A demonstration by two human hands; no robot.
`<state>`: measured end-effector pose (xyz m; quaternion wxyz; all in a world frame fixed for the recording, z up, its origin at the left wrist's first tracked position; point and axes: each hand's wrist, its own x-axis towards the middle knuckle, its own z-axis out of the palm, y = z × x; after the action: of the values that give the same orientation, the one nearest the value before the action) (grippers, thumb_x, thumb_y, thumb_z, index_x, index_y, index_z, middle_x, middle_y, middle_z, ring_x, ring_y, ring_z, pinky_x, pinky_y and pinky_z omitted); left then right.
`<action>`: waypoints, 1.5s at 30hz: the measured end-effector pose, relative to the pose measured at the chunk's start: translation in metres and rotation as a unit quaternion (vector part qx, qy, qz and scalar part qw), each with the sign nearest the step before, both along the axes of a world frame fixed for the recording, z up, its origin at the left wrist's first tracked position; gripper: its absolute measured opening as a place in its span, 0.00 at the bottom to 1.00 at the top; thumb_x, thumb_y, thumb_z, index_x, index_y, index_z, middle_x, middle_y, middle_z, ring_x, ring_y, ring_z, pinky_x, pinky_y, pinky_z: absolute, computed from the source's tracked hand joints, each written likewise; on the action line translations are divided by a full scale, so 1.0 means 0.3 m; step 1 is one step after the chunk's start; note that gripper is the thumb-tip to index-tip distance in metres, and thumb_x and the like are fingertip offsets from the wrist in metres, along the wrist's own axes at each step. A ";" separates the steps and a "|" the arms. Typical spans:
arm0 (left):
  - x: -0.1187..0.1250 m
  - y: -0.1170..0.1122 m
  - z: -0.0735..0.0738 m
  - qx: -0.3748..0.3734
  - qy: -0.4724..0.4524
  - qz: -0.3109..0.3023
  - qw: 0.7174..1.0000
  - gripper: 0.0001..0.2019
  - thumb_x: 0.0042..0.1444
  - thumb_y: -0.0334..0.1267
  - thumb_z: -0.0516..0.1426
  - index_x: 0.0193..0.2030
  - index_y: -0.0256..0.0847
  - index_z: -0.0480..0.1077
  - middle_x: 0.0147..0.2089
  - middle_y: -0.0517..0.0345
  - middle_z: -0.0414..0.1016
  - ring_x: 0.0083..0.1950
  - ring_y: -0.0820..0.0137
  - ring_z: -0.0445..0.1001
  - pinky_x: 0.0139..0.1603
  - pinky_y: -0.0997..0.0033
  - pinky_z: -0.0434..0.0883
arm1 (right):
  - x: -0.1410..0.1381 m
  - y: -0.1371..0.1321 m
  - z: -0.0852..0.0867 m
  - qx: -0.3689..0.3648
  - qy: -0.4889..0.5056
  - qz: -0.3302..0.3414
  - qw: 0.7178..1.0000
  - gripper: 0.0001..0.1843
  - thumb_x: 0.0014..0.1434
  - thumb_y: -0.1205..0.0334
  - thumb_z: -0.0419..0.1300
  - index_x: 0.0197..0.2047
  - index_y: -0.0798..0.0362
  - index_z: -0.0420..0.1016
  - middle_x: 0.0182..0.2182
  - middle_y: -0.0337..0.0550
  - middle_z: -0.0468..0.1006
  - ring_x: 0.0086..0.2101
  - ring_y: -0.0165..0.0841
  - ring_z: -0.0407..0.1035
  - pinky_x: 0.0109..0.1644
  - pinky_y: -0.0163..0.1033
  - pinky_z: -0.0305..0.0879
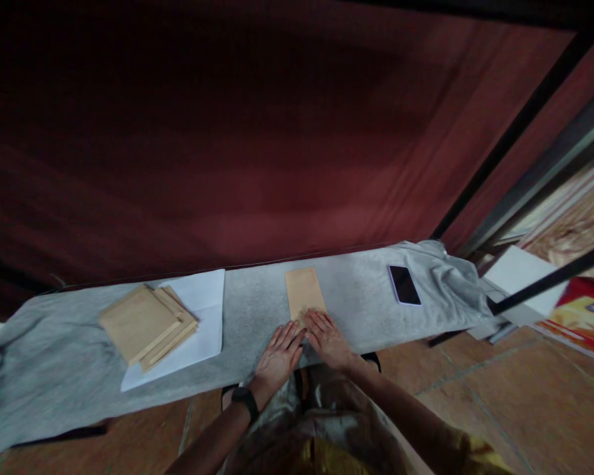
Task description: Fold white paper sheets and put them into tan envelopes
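A tan paper envelope (303,288) lies lengthwise on the grey cloth in front of me. My right hand (327,338) rests flat on its near end, fingers stretched out and pointing forward. Beside it, my left hand (280,353) lies palm down with its fingers apart, the fingertips at the envelope's near left corner. The thumbs almost meet. Neither hand grips anything. The near edge of the envelope is partly hidden under the fingers. To the left, a stack of similar brown envelopes (139,321) sits fanned out, partly over white paper.
A grey cloth (255,297) covers the narrow bench. White paper sheets (208,323) lie under the stack, and a phone (404,285) lies at the right. Behind stands a dark red panel (277,185); black metal bars (515,135) and a red-yellow box (587,313) are on the right.
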<state>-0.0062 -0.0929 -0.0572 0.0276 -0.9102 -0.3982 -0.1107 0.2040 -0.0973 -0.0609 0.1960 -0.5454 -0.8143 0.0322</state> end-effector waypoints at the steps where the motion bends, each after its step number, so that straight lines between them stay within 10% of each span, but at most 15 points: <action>1: 0.000 -0.001 -0.002 0.001 0.000 0.000 1.000 0.21 0.72 0.40 0.47 0.67 0.46 0.67 0.72 0.54 0.65 0.73 0.65 0.61 0.74 0.54 0.59 | -0.018 0.003 -0.011 0.006 -0.004 -0.005 1.000 0.27 0.75 0.53 0.45 0.71 0.53 0.62 0.70 0.48 0.63 0.68 0.37 0.57 0.72 0.49 0.53; 9: 0.004 -0.004 0.005 -0.010 0.001 0.002 1.000 0.22 0.72 0.42 0.47 0.70 0.48 0.63 0.74 0.55 0.62 0.74 0.65 0.59 0.74 0.55 0.58 | 0.066 0.011 -0.093 0.045 -0.029 -0.072 0.996 0.30 0.74 0.53 0.46 0.73 0.58 0.57 0.69 0.55 0.63 0.68 0.41 0.58 0.72 0.52 0.51; 24: 0.045 -0.028 -0.001 -0.052 0.020 0.031 0.998 0.24 0.72 0.43 0.46 0.72 0.45 0.59 0.76 0.49 0.56 0.77 0.63 0.53 0.77 0.56 0.49 | 0.024 0.295 -0.094 0.053 -0.026 -0.120 0.991 0.33 0.74 0.53 0.39 0.71 0.66 0.59 0.67 0.65 0.65 0.66 0.48 0.60 0.69 0.56 0.52; 45: 0.075 -0.045 -0.012 -0.068 0.006 0.074 0.995 0.23 0.70 0.36 0.46 0.69 0.38 0.62 0.73 0.45 0.62 0.74 0.64 0.59 0.74 0.60 0.57 | 0.125 -0.072 -0.117 0.071 -0.041 -0.073 0.994 0.28 0.74 0.58 0.44 0.72 0.57 0.58 0.69 0.52 0.64 0.67 0.43 0.59 0.70 0.52 0.51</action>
<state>0.0162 -0.1064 -0.0608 -0.0237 -0.8789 -0.4705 -0.0753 0.2415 -0.1189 -0.0960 0.2027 -0.5892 -0.7797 -0.0624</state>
